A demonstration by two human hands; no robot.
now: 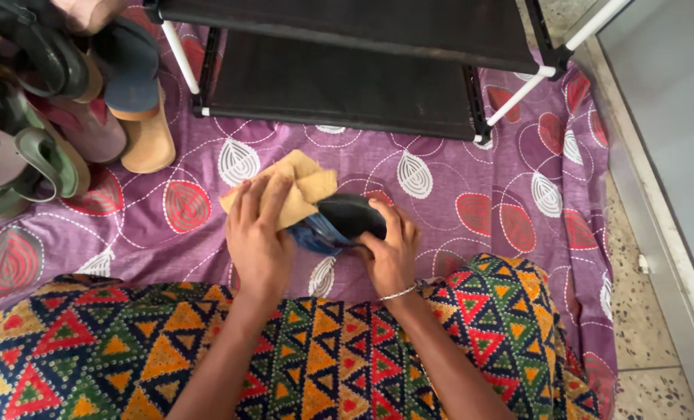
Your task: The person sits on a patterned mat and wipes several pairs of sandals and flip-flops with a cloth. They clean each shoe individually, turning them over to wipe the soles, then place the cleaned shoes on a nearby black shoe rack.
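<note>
The left hand (257, 233) presses a tan cloth (296, 190) flat against a dark shoe (347, 222), its grip closed on the cloth. The right hand (390, 249) clasps the shoe just above the purple patterned sheet (456, 187), near the black shoe rack (339, 82); sandals (59, 124) pile far left.

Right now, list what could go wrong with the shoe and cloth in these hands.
1. The right hand grips the dark shoe only at one end, so pressure from the tan cloth under the left hand might twist it loose.
2. Dirt wiped off could land on the purple patterned sheet or the lap.
3. The pile of sandals lies close on the left; a wide elbow swing might knock it.
</note>
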